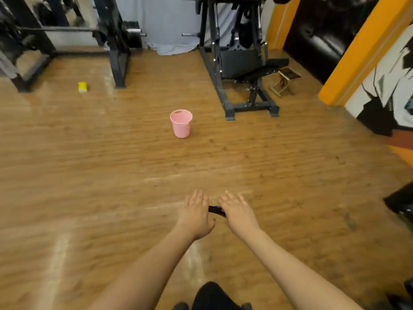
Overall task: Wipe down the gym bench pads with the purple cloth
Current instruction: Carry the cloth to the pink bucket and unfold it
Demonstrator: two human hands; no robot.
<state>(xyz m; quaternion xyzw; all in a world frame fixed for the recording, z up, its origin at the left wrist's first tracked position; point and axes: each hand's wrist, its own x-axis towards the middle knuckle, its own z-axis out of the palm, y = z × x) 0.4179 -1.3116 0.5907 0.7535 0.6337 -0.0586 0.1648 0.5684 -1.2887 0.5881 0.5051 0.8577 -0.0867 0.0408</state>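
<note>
Both hands, left hand and right hand, pinch the cloth stretched between them, fingers splayed. The bench sits far ahead; that loose pinch could drop the cloth.

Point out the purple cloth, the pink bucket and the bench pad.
purple cloth [216, 209]: head view, strip showing between the hands.
pink bucket [181, 128]: head view, outer wall.
bench pad [266, 69]: head view, black padded top.

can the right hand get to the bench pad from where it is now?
Probably not without walking. The right hand is low over the floor, sharing the purple cloth with the left hand; the bench pad sits well across open floor, past the pink bucket.
</note>
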